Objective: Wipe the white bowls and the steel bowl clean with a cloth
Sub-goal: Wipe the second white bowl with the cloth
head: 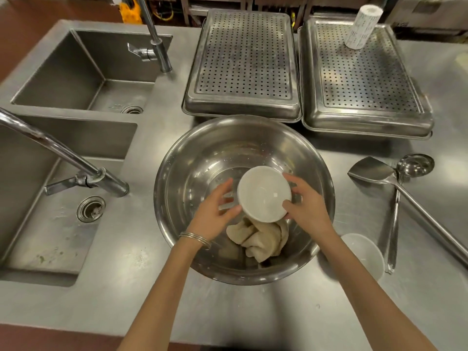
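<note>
A large steel bowl (202, 158) stands on the steel counter in front of me. Above its middle I hold a small white bowl (263, 193) between both hands. My right hand (307, 206) grips the bowl's right rim with thumb and fingers. My left hand (215, 211) touches its left edge, fingers spread and blurred. A crumpled beige cloth (260, 236) lies inside the steel bowl at the near side, under the white bowl. A second white bowl (364, 252) sits on the counter to the right, partly behind my right forearm.
Two sinks (63, 79) (38, 224) with taps fill the left side. Two perforated steel trays (243, 64) (364, 79) stand at the back, a paper roll (362, 26) on the right one. A spatula (372, 171) and a ladle (410, 165) lie at right.
</note>
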Demonstrator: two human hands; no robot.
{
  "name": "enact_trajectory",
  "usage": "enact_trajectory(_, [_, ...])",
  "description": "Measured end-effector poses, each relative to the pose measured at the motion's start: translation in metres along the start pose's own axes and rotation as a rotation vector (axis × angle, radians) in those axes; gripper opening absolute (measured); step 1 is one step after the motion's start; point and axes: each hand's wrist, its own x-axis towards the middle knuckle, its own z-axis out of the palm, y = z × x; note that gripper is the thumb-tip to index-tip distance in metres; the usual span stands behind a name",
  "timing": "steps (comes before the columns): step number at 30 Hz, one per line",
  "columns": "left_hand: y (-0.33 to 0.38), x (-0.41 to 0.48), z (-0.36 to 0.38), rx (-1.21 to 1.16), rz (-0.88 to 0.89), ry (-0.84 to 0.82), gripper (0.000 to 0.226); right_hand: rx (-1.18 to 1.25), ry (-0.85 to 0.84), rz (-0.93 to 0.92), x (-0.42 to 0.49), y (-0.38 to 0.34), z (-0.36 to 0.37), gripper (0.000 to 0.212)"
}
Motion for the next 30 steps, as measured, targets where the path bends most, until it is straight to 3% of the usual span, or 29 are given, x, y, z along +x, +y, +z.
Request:
enact_trajectory(4, [0.009,-0.02,-0.002,-0.45,-0.086,-0.151,0.06,0.019,0.012,-0.014,-0.019,-0.007,-0.006,0.059])
enact_trajectory(9, [0.025,-0.029,0.028,-0.455,-0.119,0.057,0.043,0.02,0.011,-0.042,-0.035,-0.006,-0.014,0.062])
enact_trajectory(14, [0.033,-0.036,0.038,-0.51,-0.121,0.182,0.042,0.151,-0.037,-0.06,-0.043,-0.016,-0.031,0.055])
enact_trajectory(18, [0.038,-0.042,0.033,-0.497,-0.103,0.194,0.043,0.269,-0.119,0.003,-0.044,-0.019,-0.038,0.05])
enact_trajectory(25, [0.037,-0.048,0.021,-0.532,-0.18,0.078,0.044,0.221,-0.186,-0.004,-0.04,-0.021,-0.033,0.05])
enact_trajectory(30, [0.036,-0.048,0.024,-0.514,-0.167,0.108,0.044,0.18,-0.164,-0.018,-0.039,-0.023,-0.032,0.051])
